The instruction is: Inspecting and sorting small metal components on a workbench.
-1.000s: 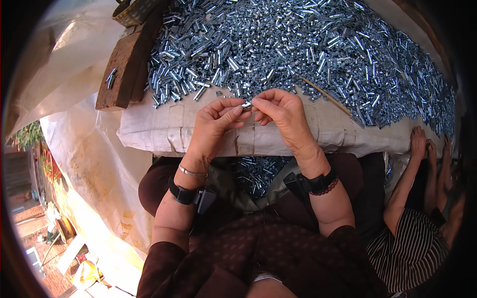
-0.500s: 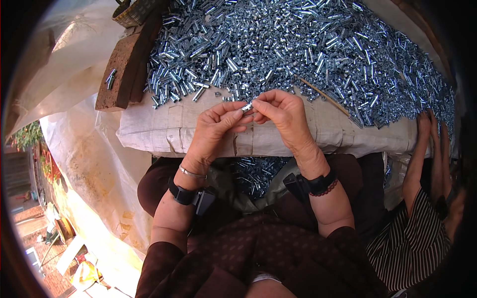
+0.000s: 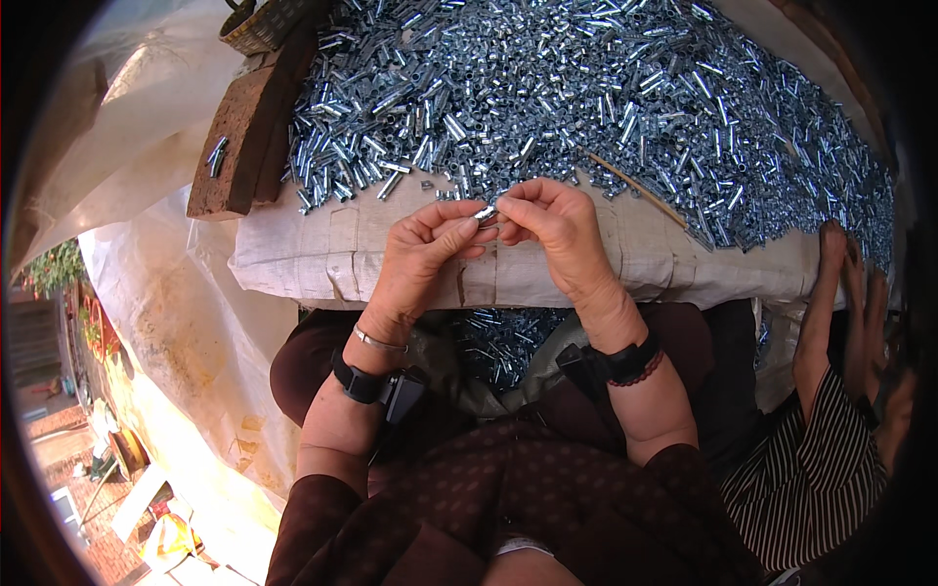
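Between the fingertips of both hands is a small shiny metal tube [image 3: 486,212], held just above the cloth edge of the work surface. My left hand [image 3: 430,237] pinches one end of it with thumb and fingers. At the other end, my right hand [image 3: 555,227] grips with thumb and forefinger, its other fingers curled. The fingers cover part of the piece. Beyond my hands spreads a wide heap of similar metal tubes [image 3: 508,107], some long and some short. A few loose tubes [image 3: 394,183] lie near the heap's front edge.
Light cloth [image 3: 313,249] covers the work surface. Bricks [image 3: 234,146] stand at its left, with two small tubes on top and a woven basket [image 3: 269,27] behind. A thin stick [image 3: 635,186] lies on the heap. More tubes [image 3: 503,347] sit below, between my knees. A co-worker's arms [image 3: 826,303] reach in at right.
My hands keep nearly the same place and grip on the metal tube. At the right, the co-worker's hands have shifted slightly.
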Demonstrator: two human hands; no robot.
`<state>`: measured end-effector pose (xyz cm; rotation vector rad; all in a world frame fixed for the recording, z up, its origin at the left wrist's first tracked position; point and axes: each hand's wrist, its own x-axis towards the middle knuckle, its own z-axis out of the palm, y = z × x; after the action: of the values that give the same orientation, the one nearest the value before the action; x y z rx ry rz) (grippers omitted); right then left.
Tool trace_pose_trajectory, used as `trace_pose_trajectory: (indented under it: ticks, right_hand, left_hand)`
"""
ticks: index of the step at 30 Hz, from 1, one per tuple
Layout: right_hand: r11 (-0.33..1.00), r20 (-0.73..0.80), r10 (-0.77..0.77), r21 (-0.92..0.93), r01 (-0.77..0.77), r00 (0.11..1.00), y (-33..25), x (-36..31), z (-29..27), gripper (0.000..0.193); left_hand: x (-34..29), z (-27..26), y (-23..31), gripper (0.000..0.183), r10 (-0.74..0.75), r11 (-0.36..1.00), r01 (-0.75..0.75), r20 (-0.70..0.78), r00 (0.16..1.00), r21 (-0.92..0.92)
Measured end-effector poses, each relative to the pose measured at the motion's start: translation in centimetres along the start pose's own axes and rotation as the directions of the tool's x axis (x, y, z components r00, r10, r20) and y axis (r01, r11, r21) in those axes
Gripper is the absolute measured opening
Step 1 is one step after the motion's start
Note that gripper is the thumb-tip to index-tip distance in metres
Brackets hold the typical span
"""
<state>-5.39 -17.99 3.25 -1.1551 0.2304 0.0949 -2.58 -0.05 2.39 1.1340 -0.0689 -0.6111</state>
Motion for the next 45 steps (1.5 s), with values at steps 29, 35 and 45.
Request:
trace_pose_trajectory:
  ticks: [29,35,45]
  right_hand:
    - [0.963,0.0,-0.222,-0.157,0.219,0.975,0.6,-0.8,0.5,0.015]
    - [0.983,-0.028,-0.157,-0.096,0.154,0.987,1.2,-0.5,0.6,0.016]
    - [0.988,-0.025,-0.129,-0.085,0.126,0.991,1.2,-0.4,0.1,0.016]
  left_hand:
    - [0.1,0.3,-0.1,0.026,0.013,1.0,-0.012,-0.03,0.999,0.027]
    - [0.1,0.1,-0.2,0.026,0.052,0.992,-0.047,-0.041,0.998,0.115]
    - [0.0,0.3,-0.3,0.024,0.073,0.986,-0.063,-0.062,0.995,0.154]
